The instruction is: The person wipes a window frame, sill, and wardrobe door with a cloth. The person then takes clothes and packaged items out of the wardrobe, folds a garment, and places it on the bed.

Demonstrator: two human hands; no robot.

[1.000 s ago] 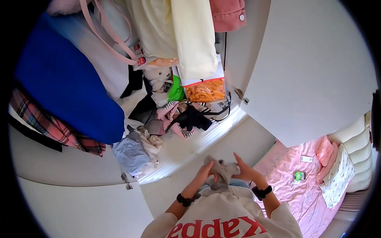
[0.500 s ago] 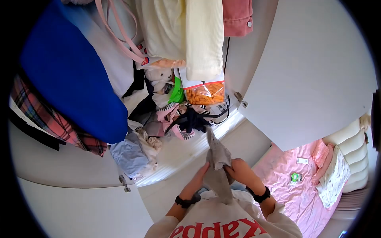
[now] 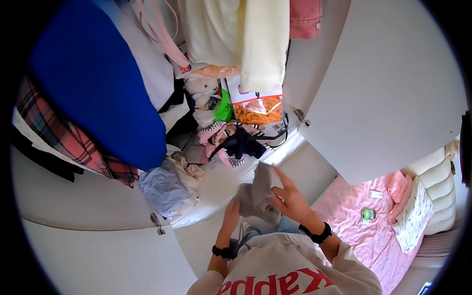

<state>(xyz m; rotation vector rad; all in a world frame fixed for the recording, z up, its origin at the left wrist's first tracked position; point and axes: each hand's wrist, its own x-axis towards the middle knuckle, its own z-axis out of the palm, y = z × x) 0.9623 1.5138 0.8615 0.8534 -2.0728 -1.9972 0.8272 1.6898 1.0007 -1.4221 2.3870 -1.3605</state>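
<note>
A crumpled piece of grey cloth [image 3: 264,189], perhaps a small garment, is held up between my two hands in front of my body. My left hand [image 3: 230,216] grips its left edge, slightly blurred. On the other side, my right hand [image 3: 291,197] has the cloth between thumb and fingers near its upper right part. The exact kind of garment cannot be made out. Just beyond the cloth, a pile with a dark navy item [image 3: 244,143] and a pink item with black-and-white trim [image 3: 212,132] lies on the wardrobe floor.
Clothes hang overhead, among them a blue garment [image 3: 98,83] and a cream one [image 3: 265,44]. Open wardrobe doors stand right [image 3: 388,93] and left [image 3: 103,260]. A bag of orange pieces [image 3: 258,110], a white plush toy [image 3: 202,86] and light blue cloth [image 3: 161,191] lie inside. A pink bed [image 3: 339,211] is at right.
The grey cloth hung long and narrow before; now it is bunched and spread wider. My hands have moved apart, the right one up and the left one to the left. The view has shifted slightly.
</note>
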